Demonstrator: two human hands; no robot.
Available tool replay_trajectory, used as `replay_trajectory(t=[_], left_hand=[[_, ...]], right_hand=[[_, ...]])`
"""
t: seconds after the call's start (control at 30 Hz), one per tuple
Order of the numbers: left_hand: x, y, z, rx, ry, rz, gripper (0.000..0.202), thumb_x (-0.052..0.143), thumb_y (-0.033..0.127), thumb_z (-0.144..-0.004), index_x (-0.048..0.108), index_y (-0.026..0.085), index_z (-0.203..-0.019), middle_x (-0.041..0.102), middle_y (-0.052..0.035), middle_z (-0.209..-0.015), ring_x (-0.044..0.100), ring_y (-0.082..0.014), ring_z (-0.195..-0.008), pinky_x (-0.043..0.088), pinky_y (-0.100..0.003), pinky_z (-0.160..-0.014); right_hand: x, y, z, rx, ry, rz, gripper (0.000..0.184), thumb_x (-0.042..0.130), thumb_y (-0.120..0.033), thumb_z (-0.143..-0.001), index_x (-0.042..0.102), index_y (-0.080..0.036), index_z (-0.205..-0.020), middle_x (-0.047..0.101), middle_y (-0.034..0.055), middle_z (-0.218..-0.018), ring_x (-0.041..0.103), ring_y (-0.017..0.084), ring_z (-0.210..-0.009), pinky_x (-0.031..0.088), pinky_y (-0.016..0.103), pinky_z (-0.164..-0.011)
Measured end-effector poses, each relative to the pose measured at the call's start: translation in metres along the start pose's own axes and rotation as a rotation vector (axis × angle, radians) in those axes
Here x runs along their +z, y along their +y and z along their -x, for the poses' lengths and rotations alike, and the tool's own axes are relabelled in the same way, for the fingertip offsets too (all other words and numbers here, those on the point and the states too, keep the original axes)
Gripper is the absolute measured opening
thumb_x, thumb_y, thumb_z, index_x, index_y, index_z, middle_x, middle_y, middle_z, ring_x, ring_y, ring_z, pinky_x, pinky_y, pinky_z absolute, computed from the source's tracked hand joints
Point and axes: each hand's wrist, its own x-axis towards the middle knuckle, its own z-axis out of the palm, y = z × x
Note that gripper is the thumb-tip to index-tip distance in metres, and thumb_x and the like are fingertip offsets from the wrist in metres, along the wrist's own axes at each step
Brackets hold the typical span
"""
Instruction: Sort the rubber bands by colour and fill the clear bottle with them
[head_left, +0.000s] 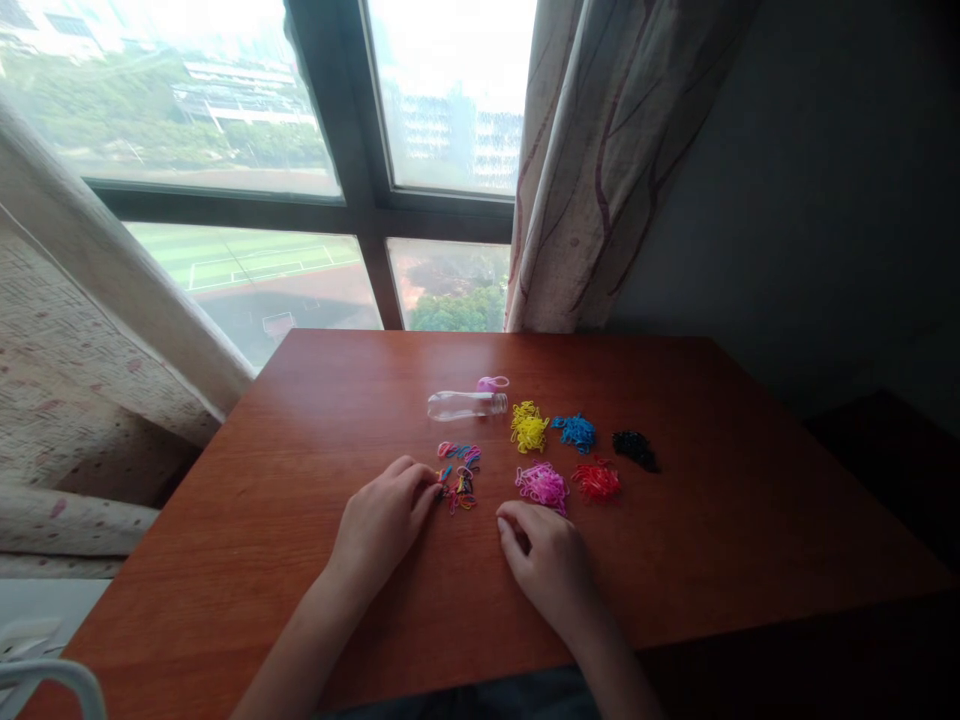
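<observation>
A small mixed-colour pile of rubber bands (463, 483) lies on the wooden table. My left hand (386, 508) rests at its left edge, thumb and fingers closed together and touching the bands; what they pinch, if anything, is hidden. My right hand (551, 560) is curled just below the pink rubber bands (543, 484), fingertips together; whatever they hold is too small to make out. Sorted by colour to the right are yellow rubber bands (529, 430), blue rubber bands (576, 432), red rubber bands (598, 480) and black rubber bands (634, 449).
Behind the piles a clear bottle (465, 405) lies on its side, with a pink loop-handled cap (489, 383) beside its neck. The table (712, 540) reaches back to a window between curtains (577, 200). A white curved object (60, 672) is at lower left.
</observation>
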Motion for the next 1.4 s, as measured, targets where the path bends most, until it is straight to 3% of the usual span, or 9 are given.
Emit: replay_trajectory(t=[0.3, 0.47, 0.73, 0.87, 1.0, 1.17, 1.4], left_hand=[[-0.003, -0.010, 0.007, 0.063, 0.060, 0.131, 0.019, 0.053, 0.034, -0.092, 0.068, 0.023, -0.089, 0.067, -0.0007, -0.089, 0.060, -0.0151, -0.071, 0.043, -0.025, -0.065], [-0.005, 0.004, -0.001, 0.114, 0.076, 0.192, 0.017, 0.055, 0.031, -0.091, 0.068, 0.022, -0.085, 0.067, -0.0007, -0.084, 0.057, -0.0130, -0.065, 0.043, -0.024, -0.063], [0.004, 0.058, -0.068, 0.288, 0.062, 0.142, 0.015, 0.058, 0.025, -0.090, 0.071, 0.021, -0.089, 0.069, -0.0047, -0.096, 0.063, -0.0154, -0.077, 0.045, -0.024, -0.068], [0.012, 0.080, -0.103, 0.279, 0.064, 0.106, 0.019, 0.055, 0.026, -0.091, 0.073, 0.021, -0.094, 0.068, -0.0081, -0.094, 0.062, -0.0184, -0.077, 0.046, -0.028, -0.069], [0.019, 0.089, -0.121, 0.248, 0.060, 0.077, 0.019, 0.058, 0.028, -0.088, 0.073, 0.020, -0.097, 0.068, -0.0102, -0.089, 0.060, -0.0198, -0.074, 0.045, -0.029, -0.064], [0.016, 0.082, -0.110, 0.266, 0.064, 0.084, 0.019, 0.056, 0.024, -0.089, 0.073, 0.021, -0.097, 0.068, -0.0096, -0.096, 0.062, -0.0191, -0.074, 0.045, -0.029, -0.065], [0.000, 0.037, -0.056, 0.280, 0.110, 0.172, 0.013, 0.056, 0.020, -0.089, 0.069, 0.020, -0.092, 0.069, -0.0032, -0.095, 0.063, -0.0153, -0.081, 0.046, -0.025, -0.073]], right_hand=[[0.000, 0.000, 0.000, 0.013, -0.009, -0.033, 0.017, 0.052, -0.015, -0.090, 0.066, -0.022, -0.088, 0.071, 0.0009, -0.077, 0.064, 0.016, -0.071, 0.041, 0.025, -0.067], [0.000, -0.001, 0.000, 0.023, -0.031, -0.032, 0.017, 0.051, -0.015, -0.090, 0.065, -0.022, -0.088, 0.070, 0.0009, -0.078, 0.064, 0.017, -0.072, 0.040, 0.026, -0.068], [0.000, -0.002, 0.001, 0.015, -0.029, -0.040, 0.018, 0.050, -0.014, -0.090, 0.066, -0.022, -0.090, 0.071, 0.0019, -0.082, 0.065, 0.017, -0.076, 0.041, 0.026, -0.071], [0.001, -0.001, 0.002, 0.011, -0.015, -0.036, 0.018, 0.051, -0.014, -0.090, 0.067, -0.022, -0.089, 0.072, 0.0021, -0.081, 0.065, 0.017, -0.075, 0.042, 0.026, -0.071], [0.001, -0.001, 0.001, 0.002, -0.015, -0.025, 0.018, 0.050, -0.014, -0.090, 0.067, -0.022, -0.088, 0.071, 0.0023, -0.080, 0.065, 0.017, -0.074, 0.041, 0.026, -0.070], [0.000, -0.002, 0.000, 0.003, -0.020, -0.044, 0.019, 0.050, -0.013, -0.090, 0.066, -0.022, -0.090, 0.071, 0.0022, -0.082, 0.065, 0.017, -0.076, 0.041, 0.026, -0.071], [-0.001, -0.003, 0.001, 0.018, -0.053, -0.013, 0.016, 0.051, -0.013, -0.090, 0.064, -0.022, -0.089, 0.070, 0.0001, -0.080, 0.063, 0.017, -0.075, 0.038, 0.026, -0.070]])
